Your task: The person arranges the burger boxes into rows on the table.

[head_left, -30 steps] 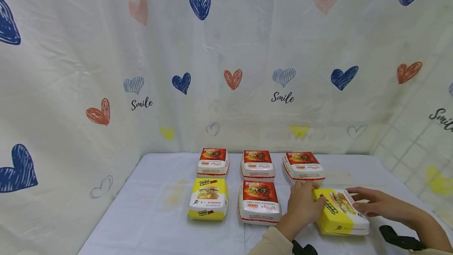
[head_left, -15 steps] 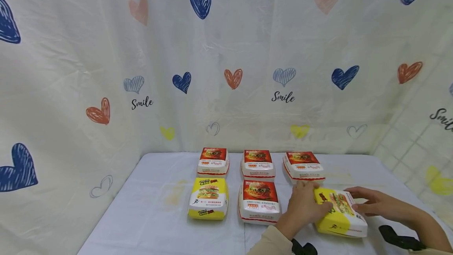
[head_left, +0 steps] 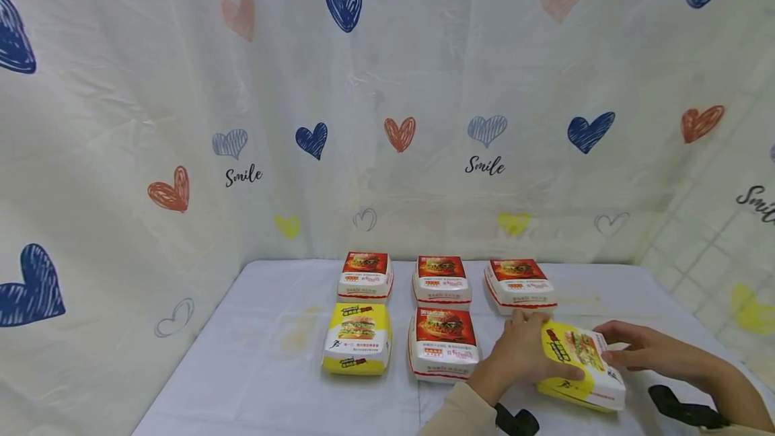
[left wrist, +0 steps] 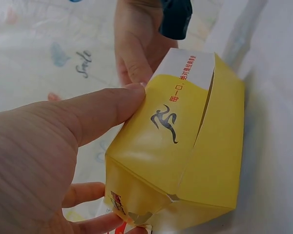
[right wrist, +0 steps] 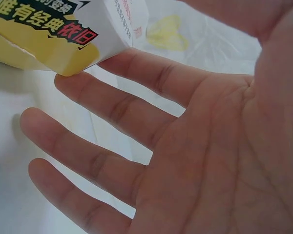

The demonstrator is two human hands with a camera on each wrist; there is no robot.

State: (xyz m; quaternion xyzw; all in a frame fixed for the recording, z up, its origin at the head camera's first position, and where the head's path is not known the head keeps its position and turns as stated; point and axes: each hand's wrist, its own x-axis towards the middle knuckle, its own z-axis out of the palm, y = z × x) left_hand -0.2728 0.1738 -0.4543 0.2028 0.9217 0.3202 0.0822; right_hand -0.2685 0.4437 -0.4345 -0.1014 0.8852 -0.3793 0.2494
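Note:
A yellow-and-white burger box (head_left: 587,350) sits between the two hands at the right of the table, turned at an angle. My left hand (head_left: 514,355) grips its left end; in the left wrist view the thumb (left wrist: 110,109) lies along the yellow side (left wrist: 185,141), with the fingers around the end. A narrow seam runs between lid and base. My right hand (head_left: 654,354) is at the box's back right corner. In the right wrist view its fingers (right wrist: 122,109) are straight and spread, index and middle fingertips at the box edge; the thumb tip is out of frame.
Three red-and-white burger boxes (head_left: 522,284) form the back row. In front of them stand a yellow-and-white box (head_left: 356,342) and another red-and-white box (head_left: 443,345), close to my left wrist. A white cloth covers the table (head_left: 242,355); a heart-print curtain (head_left: 424,86) hangs behind.
The held burger box has turned clockwise, its front right corner coming nearer. My left thumb has slid right along it. My right hand has barely moved; the other boxes stay put.

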